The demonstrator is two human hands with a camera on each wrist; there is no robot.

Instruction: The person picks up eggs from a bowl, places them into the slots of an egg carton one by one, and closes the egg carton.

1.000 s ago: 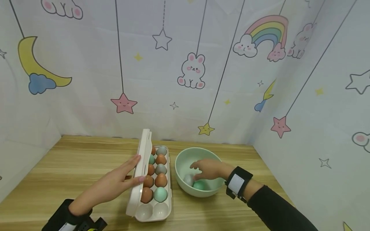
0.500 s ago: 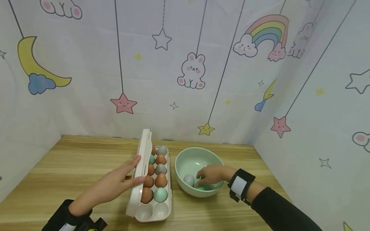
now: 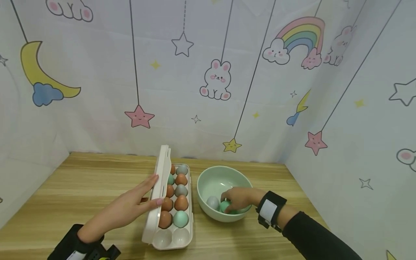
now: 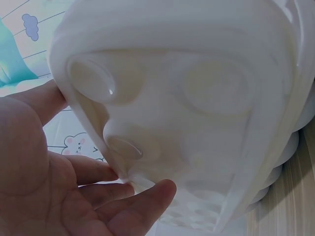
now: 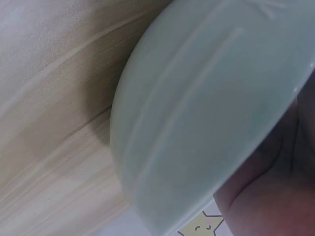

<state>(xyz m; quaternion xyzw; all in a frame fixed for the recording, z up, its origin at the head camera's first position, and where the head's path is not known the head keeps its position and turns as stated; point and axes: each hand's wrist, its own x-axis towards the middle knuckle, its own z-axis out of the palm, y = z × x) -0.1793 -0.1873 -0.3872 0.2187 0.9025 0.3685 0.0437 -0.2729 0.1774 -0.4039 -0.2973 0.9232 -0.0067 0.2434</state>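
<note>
A white egg carton (image 3: 182,239) stands on the table with its lid (image 3: 156,202) raised almost upright. Brown, grey-blue and green eggs fill most of its cups; the two nearest cups hold none. My left hand (image 3: 131,206) holds the lid by its edge from the left. In the left wrist view, its fingers (image 4: 140,209) lie at the edge of the lid. Right of the carton is a pale green bowl (image 3: 204,180). Inside it my right hand (image 3: 238,198) grips a green egg (image 3: 224,206), beside a pale grey-blue egg (image 3: 212,202). The right wrist view hides the fingertips behind the bowl's wall.
The wooden table (image 3: 107,173) extends to the left of the carton and right of the bowl. A cartoon-print cloth (image 3: 175,94) rises along the table's back and sides. The bowl stands close beside the carton.
My right hand has lowered onto the green egg in the bowl and closed its fingers round it; the egg now shows slightly shifted. The left hand and the lid stay put.
</note>
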